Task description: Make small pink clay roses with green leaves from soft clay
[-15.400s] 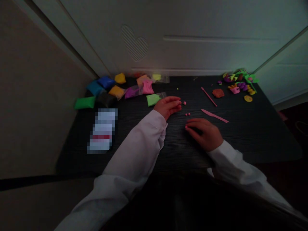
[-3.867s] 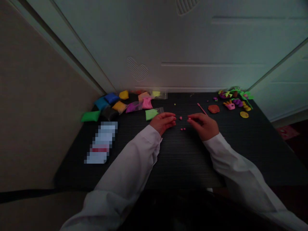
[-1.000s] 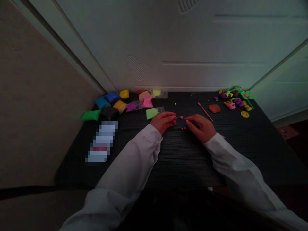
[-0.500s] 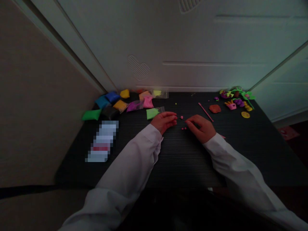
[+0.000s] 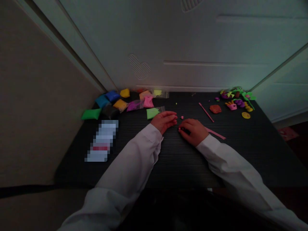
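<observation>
Right hand (image 5: 193,131): low over the dark table (image 5: 168,163), thumb and forefinger drawn nearly together, closed lightly on a tiny pink ball.
Pink ball (image 5: 179,128): at the very tips of thumb and forefinger, not deeper in the palm; touching the table or just above it, impossible to tell.
Left hand (image 5: 165,122): facing the right hand across a small gap, fingers half curled, thumb near the forefinger; too dim to tell whether fully closed, or holding a bit of clay.
Pink lump (image 5: 182,117): on the table, just beyond the right fingers, between both hands but touching neither.
Pink knife (image 5: 216,133): lying flat beside the right wrist, near end partly hidden.
Pink stick (image 5: 206,112): aslant beyond the right hand, near a flattened reddish-brown piece (image 5: 215,109).
Light green bag (image 5: 152,113): just beyond the left hand.
Colored packets (image 5: 112,96): clustered at the far left, blue, green, black, yellow, orange, purple and pink among them.
Pixelated panel (image 5: 102,141): left of the left sleeve.
Clay figures (image 5: 232,105): grouped at the far right corner, near a yellow disc (image 5: 245,115).
</observation>
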